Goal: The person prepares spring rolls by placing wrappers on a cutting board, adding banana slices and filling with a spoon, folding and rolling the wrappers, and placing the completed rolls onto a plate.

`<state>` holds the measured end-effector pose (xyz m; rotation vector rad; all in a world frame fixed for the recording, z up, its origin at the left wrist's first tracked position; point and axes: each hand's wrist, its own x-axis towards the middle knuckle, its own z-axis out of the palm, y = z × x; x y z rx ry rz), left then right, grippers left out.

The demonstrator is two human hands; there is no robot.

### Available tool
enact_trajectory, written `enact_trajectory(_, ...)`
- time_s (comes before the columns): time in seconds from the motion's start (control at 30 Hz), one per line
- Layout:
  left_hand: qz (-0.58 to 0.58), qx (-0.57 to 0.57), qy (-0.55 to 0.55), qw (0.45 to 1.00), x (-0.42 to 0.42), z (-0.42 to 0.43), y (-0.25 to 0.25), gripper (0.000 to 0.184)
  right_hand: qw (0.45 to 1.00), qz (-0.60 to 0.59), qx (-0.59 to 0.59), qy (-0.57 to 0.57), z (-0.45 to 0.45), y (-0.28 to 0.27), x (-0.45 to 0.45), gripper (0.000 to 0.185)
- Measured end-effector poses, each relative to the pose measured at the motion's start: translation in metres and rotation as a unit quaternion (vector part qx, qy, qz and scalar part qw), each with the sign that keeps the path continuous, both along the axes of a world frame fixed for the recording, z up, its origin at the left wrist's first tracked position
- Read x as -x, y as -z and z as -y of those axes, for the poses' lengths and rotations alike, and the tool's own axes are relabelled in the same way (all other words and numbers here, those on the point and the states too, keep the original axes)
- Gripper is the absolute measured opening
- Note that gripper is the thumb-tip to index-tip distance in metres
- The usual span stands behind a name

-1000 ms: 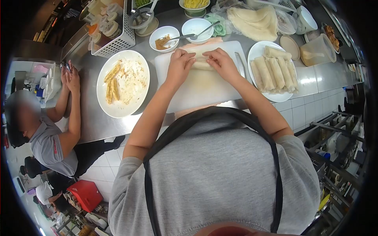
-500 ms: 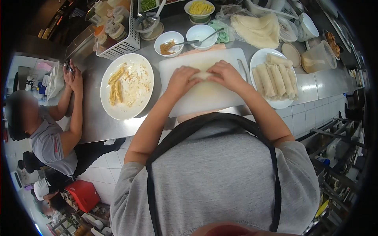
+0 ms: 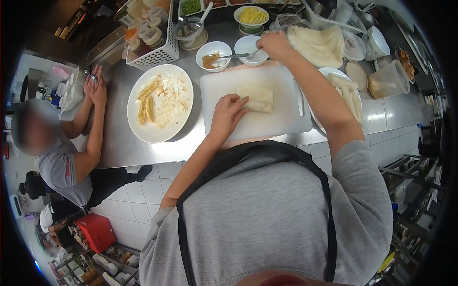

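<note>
On the white cutting board (image 3: 286, 121) lies a partly rolled spring roll (image 3: 260, 105), with a flat flap of pale wrapper spread beyond it. My left hand (image 3: 227, 113) holds the roll's left end, fingers bent over it. Reaching far forward, my right hand (image 3: 275, 45) is closed at the handle of a thin utensil (image 3: 255, 52) in a small white bowl (image 3: 244, 45); the fingers hide the handle's end. Beside it, another white bowl (image 3: 222, 48) contains brown paste and a spoon (image 3: 231, 56). Finished rolls (image 3: 350, 97) fill an oval plate under my right forearm.
A large white dish (image 3: 179, 114) with yellowish strips stands left. Stacked wrappers (image 3: 317, 45), a bowl of yellow strips (image 3: 253, 16) and a basket of bottles (image 3: 164, 56) sit behind. A clear tub (image 3: 391, 81) is at right. A co-worker (image 3: 62, 148) leans on the counter at left.
My right hand has left the roll and moved forward to the small bowl's utensil. My left hand stays on the roll, and the wrapper's far flap now shows. The view has shifted slightly.
</note>
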<state>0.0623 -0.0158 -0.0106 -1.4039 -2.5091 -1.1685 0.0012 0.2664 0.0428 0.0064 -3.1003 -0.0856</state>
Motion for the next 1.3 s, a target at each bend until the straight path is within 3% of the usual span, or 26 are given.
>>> enact_trajectory(0.13, -0.015, -0.009, -0.002, 1.000, -0.001, -0.001, 0.001, 0.039, 0.992, -0.070, -0.086, 0.053, -0.002, -0.002, -0.006, 0.020)
enact_trajectory(0.23, -0.005, -0.011, 0.003, 1.000, -0.001, -0.001, 0.000, 0.036, 0.998, 0.020, -0.049, 0.032, -0.001, -0.002, -0.012, 0.018)
enact_trajectory(0.3, -0.002, -0.012, 0.000, 1.000, -0.001, 0.000, -0.001, 0.036, 0.976, 0.043, 0.168, 0.132, -0.010, -0.001, -0.011, 0.017)
enact_trajectory(0.33, -0.002, -0.012, 0.000, 1.000, -0.001, 0.000, -0.001, 0.036, 0.976, 0.043, 0.168, 0.132, -0.018, 0.004, -0.011, 0.017)
enact_trajectory(0.4, 0.016, -0.021, -0.009, 1.000, -0.002, 0.001, 0.000, 0.041, 0.951, -0.065, 0.266, 0.146, -0.026, 0.005, -0.018, 0.018)
enact_trajectory(0.5, 0.084, -0.053, -0.028, 0.995, -0.003, 0.001, -0.002, 0.041, 0.967, -0.133, 0.188, 0.112, -0.023, -0.007, -0.038, 0.017)
enact_trajectory(0.6, 0.093, -0.051, -0.028, 0.994, -0.001, 0.002, 0.001, 0.039, 0.968, -0.072, 0.205, 0.123, -0.007, -0.036, -0.069, 0.015)
enact_trajectory(0.73, 0.092, -0.056, -0.037, 0.994, -0.001, 0.000, 0.000, 0.036, 0.970, -0.020, 0.229, 0.083, 0.037, -0.025, -0.093, 0.013)
enact_trajectory(0.9, 0.072, -0.042, -0.033, 0.996, 0.000, 0.000, -0.001, 0.034, 0.989, -0.081, 0.125, 0.002, 0.077, 0.023, -0.097, 0.007)
enact_trajectory(1.07, 0.078, -0.055, -0.036, 0.995, -0.001, 0.001, 0.001, 0.034, 0.986, -0.078, 0.135, 0.054, 0.054, 0.003, -0.118, 0.010)
enact_trajectory(1.17, 0.087, -0.057, -0.036, 0.994, 0.000, 0.000, -0.001, 0.034, 0.994, -0.051, 0.083, 0.052, 0.043, 0.003, -0.138, 0.008)
enact_trajectory(1.23, 0.095, -0.057, -0.033, 0.993, -0.001, 0.000, 0.000, 0.034, 0.988, -0.132, 0.066, 0.039, 0.038, 0.008, -0.146, 0.007)
enact_trajectory(1.3, 0.084, -0.058, -0.032, 0.994, 0.000, 0.000, 0.001, 0.033, 0.986, -0.128, 0.098, 0.050, 0.033, 0.000, -0.155, 0.006)
